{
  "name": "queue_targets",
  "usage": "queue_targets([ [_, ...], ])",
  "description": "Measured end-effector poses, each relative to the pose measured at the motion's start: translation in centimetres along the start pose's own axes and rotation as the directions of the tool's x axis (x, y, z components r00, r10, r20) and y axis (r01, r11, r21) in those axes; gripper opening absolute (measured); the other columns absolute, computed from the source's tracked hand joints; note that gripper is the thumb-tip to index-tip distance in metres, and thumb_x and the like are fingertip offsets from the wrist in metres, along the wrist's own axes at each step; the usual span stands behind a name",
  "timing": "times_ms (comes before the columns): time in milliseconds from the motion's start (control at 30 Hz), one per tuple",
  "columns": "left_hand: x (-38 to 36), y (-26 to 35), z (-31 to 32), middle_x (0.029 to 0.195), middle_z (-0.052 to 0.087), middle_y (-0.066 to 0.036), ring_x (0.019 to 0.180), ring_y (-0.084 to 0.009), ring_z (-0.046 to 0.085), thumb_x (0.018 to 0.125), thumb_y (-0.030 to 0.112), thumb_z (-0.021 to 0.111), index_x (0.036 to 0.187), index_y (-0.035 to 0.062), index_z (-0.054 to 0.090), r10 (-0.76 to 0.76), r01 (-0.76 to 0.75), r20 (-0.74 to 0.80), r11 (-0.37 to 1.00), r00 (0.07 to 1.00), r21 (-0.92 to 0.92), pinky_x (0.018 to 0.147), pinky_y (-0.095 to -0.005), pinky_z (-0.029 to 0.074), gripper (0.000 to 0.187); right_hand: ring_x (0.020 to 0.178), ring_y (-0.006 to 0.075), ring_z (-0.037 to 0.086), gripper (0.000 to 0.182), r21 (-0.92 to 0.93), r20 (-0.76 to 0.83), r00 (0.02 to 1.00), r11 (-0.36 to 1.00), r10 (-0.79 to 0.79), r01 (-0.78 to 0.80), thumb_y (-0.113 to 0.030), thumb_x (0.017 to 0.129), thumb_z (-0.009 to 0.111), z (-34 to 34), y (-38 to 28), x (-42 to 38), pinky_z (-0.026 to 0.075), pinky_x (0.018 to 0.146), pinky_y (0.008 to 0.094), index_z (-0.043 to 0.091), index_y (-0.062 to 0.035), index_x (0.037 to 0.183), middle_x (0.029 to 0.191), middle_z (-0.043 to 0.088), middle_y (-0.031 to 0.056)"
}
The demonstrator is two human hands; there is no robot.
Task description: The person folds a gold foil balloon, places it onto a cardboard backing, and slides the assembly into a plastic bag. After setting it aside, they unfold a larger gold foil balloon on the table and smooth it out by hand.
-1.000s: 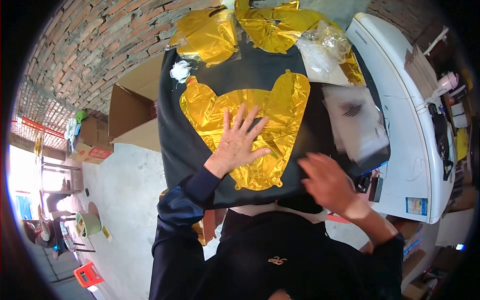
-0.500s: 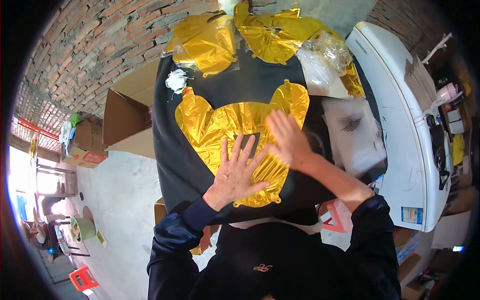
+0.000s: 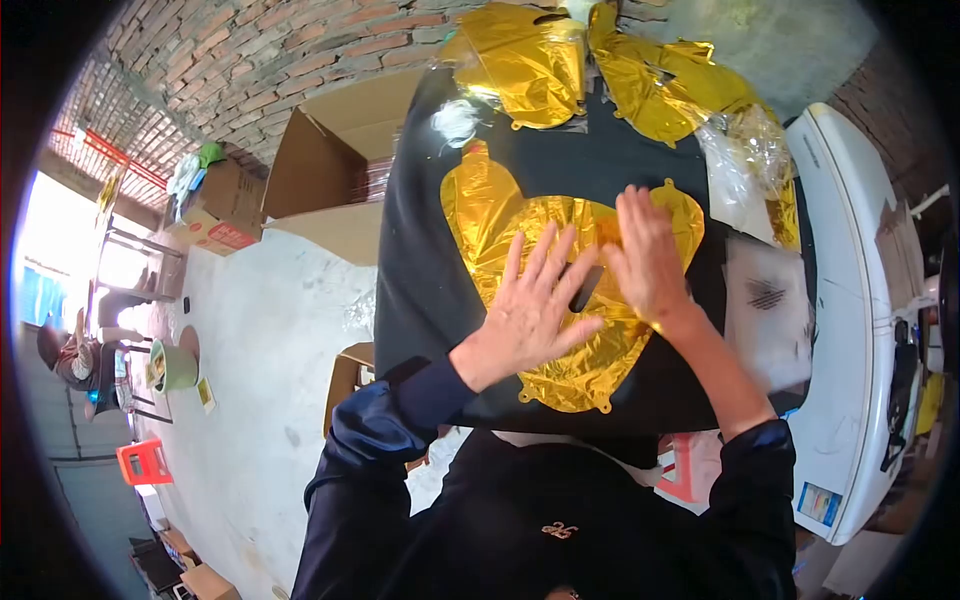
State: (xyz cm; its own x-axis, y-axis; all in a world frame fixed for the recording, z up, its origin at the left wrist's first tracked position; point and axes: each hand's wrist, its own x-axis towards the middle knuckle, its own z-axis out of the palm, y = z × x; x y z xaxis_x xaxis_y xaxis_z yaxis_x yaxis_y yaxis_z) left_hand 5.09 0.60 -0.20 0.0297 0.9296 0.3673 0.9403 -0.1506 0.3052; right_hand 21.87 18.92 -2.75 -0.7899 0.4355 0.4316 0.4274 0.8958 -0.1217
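Observation:
A flat gold foil balloon (image 3: 482, 212) with two upper lobes and small tabs along its edge lies spread on the black cloth (image 3: 430, 310). My left hand (image 3: 530, 318) is over its lower left part, palm down with the fingers spread. My right hand (image 3: 648, 258) is over the right lobe, fingers stretched out and slightly blurred. Between the two hands a dark patch shows in the middle of the foil. Neither hand is closed around anything. A bundle of white string (image 3: 456, 122) sits just above the left lobe.
More gold foil balloons (image 3: 530, 70) lie at the far edge of the cloth. Clear plastic bags (image 3: 768, 315) are on the right, beside a white appliance (image 3: 850, 330). An open cardboard box (image 3: 315, 165) stands at the left. A red stool (image 3: 145, 462) is on the floor.
The view has swung left, so the table appears farther right. Over the foil, my right hand has moved toward the far edge and its fingers point more upward; my left hand has slid slightly up.

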Motion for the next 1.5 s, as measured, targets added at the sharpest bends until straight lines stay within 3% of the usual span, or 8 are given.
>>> queue_targets([
  [267, 1.7, -8.8, 3.9, 0.169, 0.038, -0.024, 0.159, -0.0406, 0.031, 0.107, 0.064, 0.046, 0.162, 0.0109, 0.047, -0.138, 0.149, -0.058, 0.949, 0.989, 0.277, 0.129, -0.062, 0.018, 0.077, 0.158, 0.0388, 0.032, 0.07, -0.061, 0.11, 0.993, 0.997, 0.046, -0.039, -0.045, 0.102, 0.065, 1.6, -2.1, -2.5, 0.02, 0.124, 0.0704, 0.048, -0.0077, 0.16, 0.168, 0.041, 0.0193],
  [567, 1.4, -17.4, 1.2, 0.168, 0.044, -0.014, 0.157, -0.0362, 0.035, 0.107, 0.056, 0.051, 0.161, 0.0183, 0.049, -0.225, 0.26, -0.129, 0.842, 0.966, 0.473, 0.127, -0.0626, 0.021, 0.066, 0.156, 0.0384, 0.036, 0.069, -0.099, 0.066, 0.998, 0.995, 0.024, -0.017, -0.045, 0.102, 0.066, 1.6, -2.2, -2.6, 0.025, 0.122, 0.0705, 0.051, -0.0082, 0.158, 0.165, 0.044, 0.0181],
  [667, 0.7, -15.0, -0.4, 0.171, 0.038, -0.014, 0.158, -0.0368, 0.033, 0.108, 0.053, 0.052, 0.163, 0.0165, 0.046, -0.235, 0.313, -0.225, 0.847, 0.946, 0.43, 0.127, -0.0621, 0.021, 0.066, 0.155, 0.036, 0.036, 0.068, -0.113, 0.045, 0.999, 0.994, 0.016, -0.011, -0.047, 0.103, 0.066, 1.9, -2.1, -2.9, 0.026, 0.121, 0.0695, 0.051, -0.0098, 0.158, 0.165, 0.045, 0.0153],
  [767, -0.7, -7.5, -0.8, 0.163, 0.044, -0.023, 0.154, -0.0448, 0.036, 0.099, 0.059, 0.062, 0.159, 0.0153, 0.05, -0.062, 0.093, -0.136, 0.967, 0.989, 0.239, 0.124, -0.0661, 0.025, 0.075, 0.156, 0.0345, 0.036, 0.068, -0.128, 0.04, 0.999, 0.992, 0.014, -0.009, -0.047, 0.103, 0.065, 2.2, -1.7, -3.0, 0.027, 0.121, 0.0689, 0.05, -0.011, 0.159, 0.167, 0.043, 0.0135],
  [1033, -4.2, -1.6, 2.3, 0.167, 0.04, -0.023, 0.156, -0.0464, 0.032, 0.101, 0.074, 0.048, 0.162, 0.0164, 0.046, -0.02, 0.006, 0.066, 0.978, 0.998, 0.207, 0.126, -0.0695, 0.019, 0.084, 0.158, 0.0373, 0.032, 0.074, -0.115, -0.05, 0.998, 0.993, -0.027, 0.021, -0.046, 0.1, 0.068, 0.6, -2.7, -2.7, 0.022, 0.123, 0.0705, 0.047, -0.0105, 0.161, 0.17, 0.038, 0.0167],
  [1200, -4.1, -1.5, 2.2, 0.169, 0.037, -0.023, 0.158, -0.0473, 0.029, 0.101, 0.074, 0.047, 0.165, 0.0174, 0.043, -0.019, 0.002, 0.076, 0.976, 0.997, 0.216, 0.127, -0.0692, 0.017, 0.085, 0.162, 0.0375, 0.027, 0.09, 0.083, 0.264, 0.959, 0.993, -0.099, 0.08, -0.045, 0.089, 0.078, -2.4, -7.6, -8.5, 0.014, 0.128, 0.068, 0.045, -0.0023, 0.16, 0.171, 0.036, 0.0196],
  [1400, -4.1, -1.4, 1.8, 0.169, 0.036, -0.023, 0.159, -0.0463, 0.026, 0.1, 0.074, 0.048, 0.165, 0.0176, 0.043, -0.037, 0.01, 0.122, 0.977, 0.992, 0.214, 0.127, -0.0694, 0.016, 0.086, 0.151, 0.0431, 0.041, 0.071, -0.184, 0.083, 0.995, 0.982, 0.046, -0.03, -0.03, 0.089, 0.078, -4.2, -1.0, -8.3, 0.027, 0.125, 0.0646, 0.053, 0.001, 0.148, 0.157, 0.049, 0.0231],
  [1500, -4.0, -1.6, 2.1, 0.169, 0.036, -0.022, 0.16, -0.0462, 0.026, 0.1, 0.074, 0.05, 0.164, 0.0176, 0.044, -0.028, 0.005, 0.116, 0.982, 0.993, 0.191, 0.127, -0.0699, 0.015, 0.085, 0.145, 0.0409, 0.049, 0.055, -0.072, -0.014, 1.0, 0.997, -0.006, 0.005, -0.019, 0.093, 0.073, -4.9, 1.3, -3.9, 0.037, 0.123, 0.0553, 0.059, 0.0028, 0.142, 0.147, 0.06, 0.0205],
])
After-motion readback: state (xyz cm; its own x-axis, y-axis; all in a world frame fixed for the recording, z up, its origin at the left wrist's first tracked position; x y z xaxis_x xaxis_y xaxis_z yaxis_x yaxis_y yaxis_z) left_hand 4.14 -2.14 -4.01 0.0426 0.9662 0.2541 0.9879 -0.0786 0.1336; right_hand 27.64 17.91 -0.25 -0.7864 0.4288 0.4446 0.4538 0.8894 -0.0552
